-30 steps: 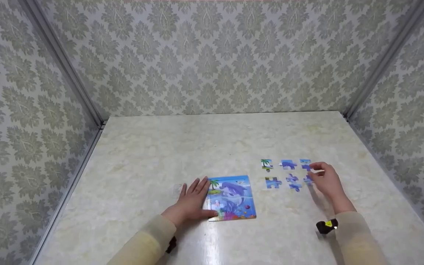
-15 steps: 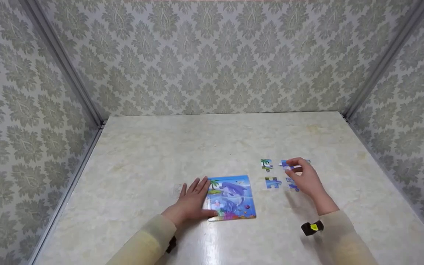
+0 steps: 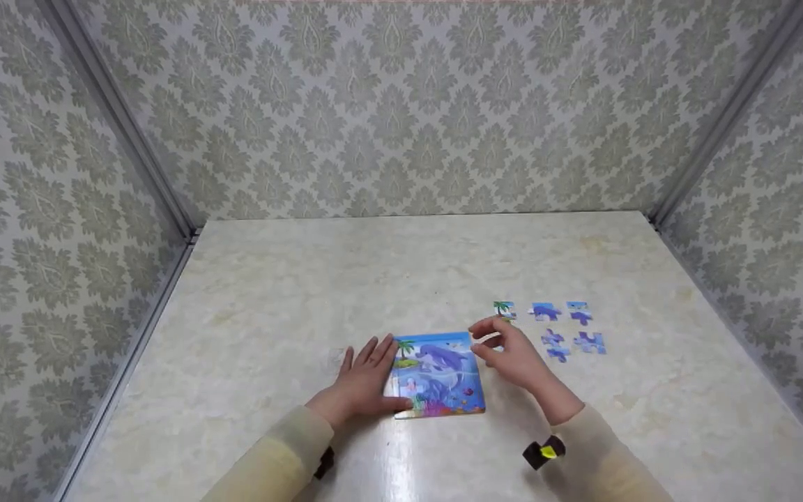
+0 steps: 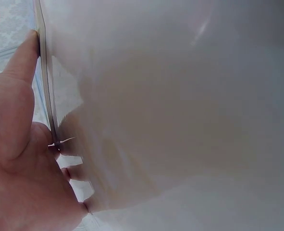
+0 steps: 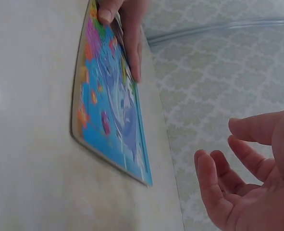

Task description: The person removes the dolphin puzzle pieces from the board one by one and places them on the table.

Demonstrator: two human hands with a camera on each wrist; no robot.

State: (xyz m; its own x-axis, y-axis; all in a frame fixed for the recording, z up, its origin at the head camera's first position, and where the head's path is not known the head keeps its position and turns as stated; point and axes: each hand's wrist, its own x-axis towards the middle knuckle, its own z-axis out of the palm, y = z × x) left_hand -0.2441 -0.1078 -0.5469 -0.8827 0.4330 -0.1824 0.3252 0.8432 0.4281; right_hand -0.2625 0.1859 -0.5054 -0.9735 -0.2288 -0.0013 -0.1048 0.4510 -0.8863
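Left hand [image 3: 362, 385] is spread on the left edge of the dolphin board [image 3: 443, 373], right hand [image 3: 516, 355] (thumb and fingers apart btw) hovers near loose puzzle pieces [image 3: 589, 342].

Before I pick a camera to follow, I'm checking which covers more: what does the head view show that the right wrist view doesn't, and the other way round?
Only the head view: the loose puzzle pieces to the right of the board and both sleeves.
Only the right wrist view: the palm side of the right hand.
Both: the dolphin picture board, the left hand with its thumb on it, the table and patterned wall.
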